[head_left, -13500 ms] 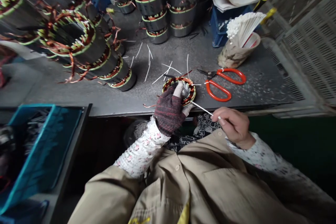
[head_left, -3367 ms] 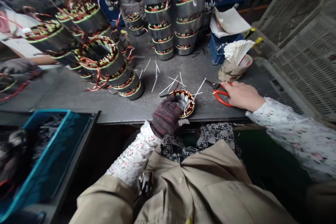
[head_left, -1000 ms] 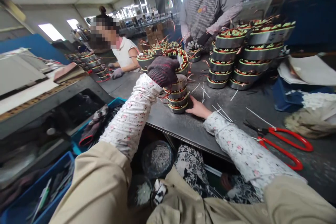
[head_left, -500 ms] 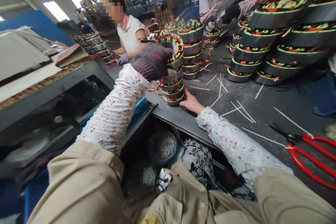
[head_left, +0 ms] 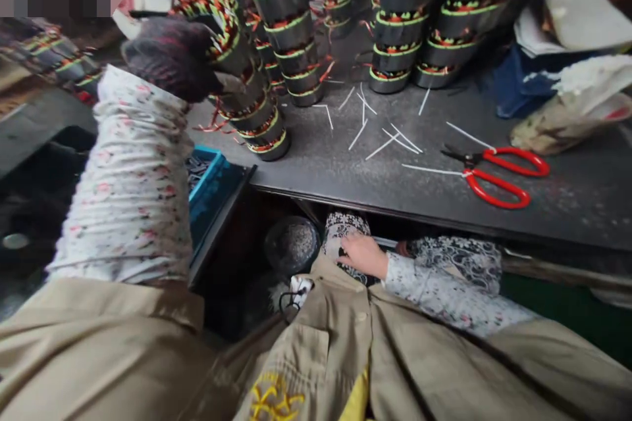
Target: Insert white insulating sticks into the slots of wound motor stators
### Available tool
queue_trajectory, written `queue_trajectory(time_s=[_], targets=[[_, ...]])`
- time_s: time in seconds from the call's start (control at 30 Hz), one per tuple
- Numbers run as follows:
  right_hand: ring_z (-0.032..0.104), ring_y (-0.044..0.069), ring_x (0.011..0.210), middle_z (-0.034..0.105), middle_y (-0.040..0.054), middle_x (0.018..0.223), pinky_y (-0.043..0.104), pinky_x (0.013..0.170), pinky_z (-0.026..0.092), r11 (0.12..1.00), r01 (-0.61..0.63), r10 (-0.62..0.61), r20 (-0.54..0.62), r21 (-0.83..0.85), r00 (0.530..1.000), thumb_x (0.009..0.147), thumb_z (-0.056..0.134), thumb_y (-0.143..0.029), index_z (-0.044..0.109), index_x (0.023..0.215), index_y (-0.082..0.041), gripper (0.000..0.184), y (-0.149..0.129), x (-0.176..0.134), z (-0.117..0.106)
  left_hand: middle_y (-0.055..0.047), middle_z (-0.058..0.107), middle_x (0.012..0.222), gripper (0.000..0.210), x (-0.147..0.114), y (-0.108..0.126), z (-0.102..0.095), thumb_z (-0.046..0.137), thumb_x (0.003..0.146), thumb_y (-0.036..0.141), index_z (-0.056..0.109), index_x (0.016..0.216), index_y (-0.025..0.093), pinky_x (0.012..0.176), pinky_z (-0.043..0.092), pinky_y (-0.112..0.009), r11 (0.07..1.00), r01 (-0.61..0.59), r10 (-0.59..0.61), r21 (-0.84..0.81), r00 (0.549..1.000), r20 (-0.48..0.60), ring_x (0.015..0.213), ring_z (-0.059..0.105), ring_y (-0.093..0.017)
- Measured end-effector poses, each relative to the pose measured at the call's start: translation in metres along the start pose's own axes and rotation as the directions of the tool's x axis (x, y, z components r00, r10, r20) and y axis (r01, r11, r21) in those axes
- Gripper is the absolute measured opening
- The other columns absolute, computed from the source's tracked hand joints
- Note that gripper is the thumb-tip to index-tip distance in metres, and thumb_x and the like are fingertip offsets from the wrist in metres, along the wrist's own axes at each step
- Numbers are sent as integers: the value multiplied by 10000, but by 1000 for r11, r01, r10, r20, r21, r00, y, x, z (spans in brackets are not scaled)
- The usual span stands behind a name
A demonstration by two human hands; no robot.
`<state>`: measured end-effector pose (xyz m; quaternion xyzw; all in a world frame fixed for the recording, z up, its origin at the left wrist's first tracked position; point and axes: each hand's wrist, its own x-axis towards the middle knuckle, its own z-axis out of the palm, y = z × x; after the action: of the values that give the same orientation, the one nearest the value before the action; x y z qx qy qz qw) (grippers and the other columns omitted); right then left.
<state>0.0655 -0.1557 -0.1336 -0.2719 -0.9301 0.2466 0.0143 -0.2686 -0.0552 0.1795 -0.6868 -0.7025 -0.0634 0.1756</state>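
My left hand [head_left: 168, 56], in a dark knitted glove, grips the side of the top motor stator [head_left: 234, 52] of a near stack, at the left of the table. The stator is a grey metal ring with copper wires and yellow-green insulation at its rim. More stators [head_left: 269, 145] stand under it, the stack leaning in view. My right hand [head_left: 365, 255] is bare and rests over my lap, by the black-and-white patterned cloth [head_left: 348, 223]. Its fingers are loosely stretched, holding nothing. Red-handled scissors [head_left: 498, 174] lie on the table at the right.
Further stator stacks [head_left: 296, 46] stand behind, with others [head_left: 395, 46] to their right. Thin white strips [head_left: 363, 135] lie scattered on the dark table [head_left: 306, 174]. A blue tray [head_left: 205, 177] is at the left, a bowl [head_left: 291, 243] below the table edge. Another person sits at upper left.
My right hand has left the base of the near stack and come back to my lap. My left hand stays at the top stator. The view has turned right and down.
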Motion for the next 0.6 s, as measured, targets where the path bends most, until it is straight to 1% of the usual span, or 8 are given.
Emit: queue_trajectory(time_s=[0.03, 0.1, 0.17, 0.23, 0.33, 0.47, 0.57, 0.6], targets=[[675, 298, 878, 744, 125, 921, 425, 723, 544, 999, -30, 31, 20, -16, 999, 899, 631, -321, 714, 873, -255, 109, 5, -6, 9, -89, 676, 1130, 1212, -2, 7, -4, 255, 620, 1041, 699, 1192, 69, 1019, 410, -590, 997, 51, -52, 63, 998, 29, 1236, 590, -401], [690, 274, 853, 755, 129, 918, 403, 737, 545, 998, -55, 57, 54, -29, 997, 933, 566, -227, 730, 878, -224, 173, 11, -11, 21, -91, 677, 1116, 1275, -7, 16, -10, 191, 592, 1043, 684, 1211, 44, 913, 439, -578, 985, 93, -101, 146, 994, 45, 1181, 613, -429], [707, 255, 902, 769, 130, 975, 378, 795, 550, 998, -59, 61, 79, -26, 995, 954, 512, -163, 744, 901, -188, 239, 11, -13, 25, -92, 685, 1086, 1313, -8, 16, -11, 168, 551, 1055, 688, 1203, 40, 848, 453, -561, 985, 77, -82, 152, 996, 23, 1133, 633, -427], [711, 247, 969, 772, 135, 1034, 359, 858, 549, 998, -67, 68, 107, -14, 992, 967, 506, -149, 749, 939, -156, 244, 9, -14, 25, -94, 681, 1059, 1321, -6, 12, -8, 101, 557, 1032, 693, 1192, 37, 817, 452, -529, 985, 42, -42, 167, 999, -1, 1120, 645, -409], [706, 237, 1013, 757, 145, 1082, 371, 912, 552, 995, -99, 95, 181, 17, 979, 1003, 536, -224, 730, 1026, -127, 218, 7, -15, 21, -105, 685, 1066, 1304, 0, 7, -4, 39, 569, 984, 693, 1130, 5, 811, 442, -490, 972, 41, -43, 232, 999, 5, 1130, 647, -395], [695, 189, 970, 714, 73, 1108, 396, 878, 595, 986, -143, 104, 357, 83, 928, 995, 624, -406, 678, 1134, -149, 298, 10, -13, 18, -127, 679, 1171, 1325, 3, 18, -9, 119, 506, 1012, 660, 1153, -11, 818, 469, -535, 952, 99, -127, 289, 989, 79, 1180, 621, -468], [692, 195, 970, 699, 58, 1131, 386, 846, 609, 976, -172, 95, 458, 131, 884, 978, 652, -406, 670, 1159, -149, 315, 12, -15, 20, -149, 643, 1257, 1360, 2, 18, -11, 96, 489, 996, 617, 1230, -19, 849, 458, -580, 949, 132, -166, 288, 981, 98, 1240, 576, -511], [692, 200, 978, 698, 59, 1137, 389, 848, 609, 972, -189, 103, 473, 139, 875, 975, 658, -399, 669, 1164, -146, 316, 12, -16, 21, -151, 628, 1284, 1367, 3, 15, -9, 57, 499, 981, 600, 1247, -27, 859, 449, -583, 952, 108, -142, 287, 985, 100, 1259, 559, -515]])
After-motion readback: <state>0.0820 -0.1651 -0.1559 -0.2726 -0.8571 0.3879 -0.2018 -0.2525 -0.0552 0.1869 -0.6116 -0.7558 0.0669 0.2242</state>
